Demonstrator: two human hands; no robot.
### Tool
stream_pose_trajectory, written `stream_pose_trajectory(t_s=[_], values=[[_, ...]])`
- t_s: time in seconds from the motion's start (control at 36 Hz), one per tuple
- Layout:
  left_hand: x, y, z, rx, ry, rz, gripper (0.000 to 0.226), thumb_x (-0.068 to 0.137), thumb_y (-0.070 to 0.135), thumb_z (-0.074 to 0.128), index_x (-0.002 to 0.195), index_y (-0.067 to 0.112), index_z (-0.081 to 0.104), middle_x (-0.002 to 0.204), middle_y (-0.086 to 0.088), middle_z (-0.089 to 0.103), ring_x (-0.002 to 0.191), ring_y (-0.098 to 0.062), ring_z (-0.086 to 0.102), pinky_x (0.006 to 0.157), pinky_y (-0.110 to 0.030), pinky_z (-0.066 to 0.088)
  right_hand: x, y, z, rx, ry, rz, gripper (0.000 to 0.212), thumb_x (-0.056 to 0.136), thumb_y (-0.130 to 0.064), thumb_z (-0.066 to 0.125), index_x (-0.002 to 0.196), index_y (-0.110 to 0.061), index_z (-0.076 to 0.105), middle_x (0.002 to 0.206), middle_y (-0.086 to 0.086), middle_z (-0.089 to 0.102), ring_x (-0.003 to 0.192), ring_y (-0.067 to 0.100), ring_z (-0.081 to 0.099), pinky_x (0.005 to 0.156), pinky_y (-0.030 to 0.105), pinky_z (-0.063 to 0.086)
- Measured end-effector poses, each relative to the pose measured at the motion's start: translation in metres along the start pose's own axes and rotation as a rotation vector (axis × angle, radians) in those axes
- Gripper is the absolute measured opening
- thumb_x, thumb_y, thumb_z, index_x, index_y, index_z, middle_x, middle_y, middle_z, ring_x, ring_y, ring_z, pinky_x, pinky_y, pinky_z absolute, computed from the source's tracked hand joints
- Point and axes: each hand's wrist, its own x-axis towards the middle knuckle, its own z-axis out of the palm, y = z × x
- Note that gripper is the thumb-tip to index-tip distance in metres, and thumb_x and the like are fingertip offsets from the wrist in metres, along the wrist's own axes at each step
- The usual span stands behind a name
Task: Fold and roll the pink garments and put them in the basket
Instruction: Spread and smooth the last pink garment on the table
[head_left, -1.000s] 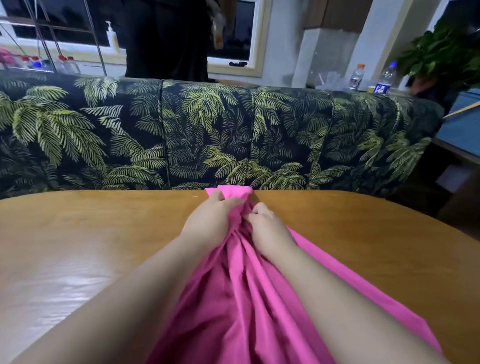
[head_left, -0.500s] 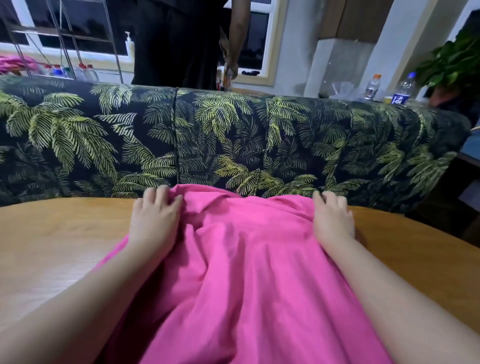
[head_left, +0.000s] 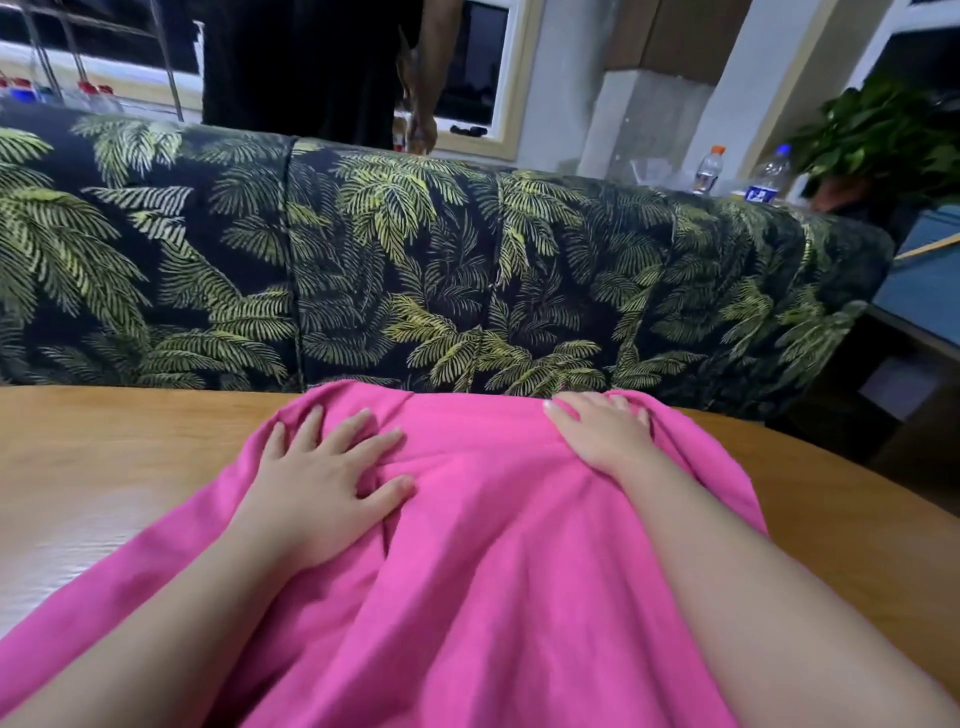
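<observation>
A pink garment (head_left: 483, 561) lies spread over the wooden table (head_left: 130, 467), reaching from the far edge back toward me, with soft wrinkles down its middle. My left hand (head_left: 327, 478) rests flat on the cloth left of centre, fingers apart. My right hand (head_left: 602, 431) lies flat near the garment's far right corner, fingers spread and pressing the cloth down. Neither hand grips the fabric. No basket is in view.
A sofa with a dark palm-leaf cover (head_left: 415, 270) stands just beyond the table's far edge. A person in dark clothes (head_left: 322, 67) stands behind it. Two bottles (head_left: 709, 171) and a potted plant (head_left: 878, 140) sit at the back right.
My hands went from pinching the bunched garment together at the far edge to moving apart. The cloth is now spread wide, and both hands lie flat on it, the left drawn back slightly.
</observation>
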Motion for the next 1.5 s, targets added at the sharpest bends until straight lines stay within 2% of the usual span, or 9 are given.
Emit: stream_pose_trajectory(t_s=[0.25, 0.39, 0.5, 0.67, 0.78, 0.97, 1.08, 1.39, 1.5], values=[[-0.001, 0.004, -0.001, 0.007, 0.114, -0.035, 0.09, 0.064, 0.073, -0.008, 0.144, 0.049, 0.026, 0.157, 0.006, 0.022, 0.145, -0.025, 0.015, 0.116, -0.052, 0.002, 0.019, 0.01, -0.022, -0.195, -0.112, 0.522, 0.067, 0.097, -0.059, 0.015, 0.154, -0.024, 0.015, 0.161, 0.012, 0.004, 0.145, 0.045, -0.005, 0.112, 0.064, -0.009], [0.0, 0.001, 0.002, -0.089, 0.318, -0.03, 0.063, 0.083, 0.055, 0.021, 0.125, 0.03, 0.06, 0.135, -0.003, 0.056, 0.137, -0.028, 0.039, 0.109, -0.064, 0.016, 0.011, -0.073, -0.013, 0.014, -0.074, 0.184, 0.057, 0.09, -0.035, 0.044, 0.144, -0.017, 0.039, 0.152, 0.013, 0.034, 0.141, 0.037, 0.025, 0.115, 0.056, 0.015], [-0.004, -0.01, -0.001, -0.19, 0.454, -0.28, 0.052, 0.091, 0.033, 0.044, 0.141, 0.021, 0.044, 0.146, -0.009, 0.043, 0.139, -0.032, 0.031, 0.112, -0.058, 0.014, -0.013, -0.145, 0.004, 0.49, -0.029, 0.022, 0.042, 0.083, -0.033, 0.049, 0.117, -0.011, 0.06, 0.123, 0.015, 0.06, 0.114, 0.033, 0.056, 0.098, 0.04, 0.046], [-0.008, -0.029, -0.011, -0.32, 0.418, -0.407, 0.046, 0.09, 0.027, 0.054, 0.133, 0.016, 0.043, 0.115, -0.015, 0.064, 0.107, -0.037, 0.055, 0.084, -0.043, 0.043, -0.056, -0.192, 0.032, 0.775, 0.201, -0.117, 0.038, 0.095, -0.033, 0.05, 0.128, -0.016, 0.056, 0.127, 0.002, 0.06, 0.121, 0.02, 0.051, 0.101, 0.03, 0.039], [-0.008, -0.015, -0.023, -0.517, 0.543, -0.266, 0.034, 0.097, 0.029, 0.048, 0.129, 0.025, 0.038, 0.095, -0.007, 0.068, 0.093, -0.033, 0.061, 0.07, -0.04, 0.044, -0.054, -0.184, 0.019, 1.079, 0.072, -0.059, 0.046, 0.092, -0.056, 0.046, 0.118, -0.021, 0.06, 0.11, -0.004, 0.065, 0.106, 0.016, 0.058, 0.088, 0.028, 0.042], [-0.007, -0.006, -0.032, -0.698, 0.014, -0.023, 0.025, 0.086, 0.005, 0.046, 0.094, 0.024, 0.033, 0.092, 0.002, 0.065, 0.073, -0.015, 0.05, 0.068, -0.027, 0.037, -0.039, -0.168, 0.023, 1.013, 0.051, 0.009, 0.039, 0.076, -0.011, 0.064, 0.114, -0.017, 0.06, 0.092, 0.0, 0.065, 0.078, 0.017, 0.059, 0.08, 0.031, 0.049], [-0.005, -0.015, -0.042, -0.894, 0.008, -0.136, 0.03, 0.088, -0.007, 0.043, 0.085, 0.023, 0.039, 0.102, -0.008, 0.067, 0.055, -0.007, 0.045, 0.047, -0.017, 0.034, -0.04, -0.173, 0.03, 1.106, 0.105, -0.073, 0.026, 0.079, -0.002, 0.058, 0.084, -0.027, 0.054, 0.07, -0.006, 0.056, 0.063, 0.015, 0.051, 0.063, 0.028, 0.043], [0.029, 0.012, -0.054, -1.255, -0.019, -0.383, 0.056, 0.09, 0.039, 0.063, 0.135, 0.012, 0.046, 0.111, -0.006, 0.064, 0.094, -0.021, 0.065, 0.084, -0.035, 0.055, -0.036, -0.175, 0.023, 1.705, 0.255, 0.003, 0.018, 0.08, -0.004, 0.047, 0.075, -0.021, 0.047, 0.064, -0.005, 0.037, 0.058, 0.011, 0.031, 0.054, 0.027, 0.024], [0.04, 0.013, -0.051, -1.155, 0.149, -0.446, 0.051, 0.09, 0.026, 0.065, 0.135, 0.009, 0.047, 0.116, -0.008, 0.063, 0.099, -0.023, 0.063, 0.085, -0.032, 0.052, -0.035, -0.174, 0.023, 1.626, 0.164, -0.042, 0.018, 0.073, -0.027, 0.055, 0.09, -0.029, 0.054, 0.079, -0.007, 0.056, 0.078, 0.015, 0.053, 0.077, 0.036, 0.047]])
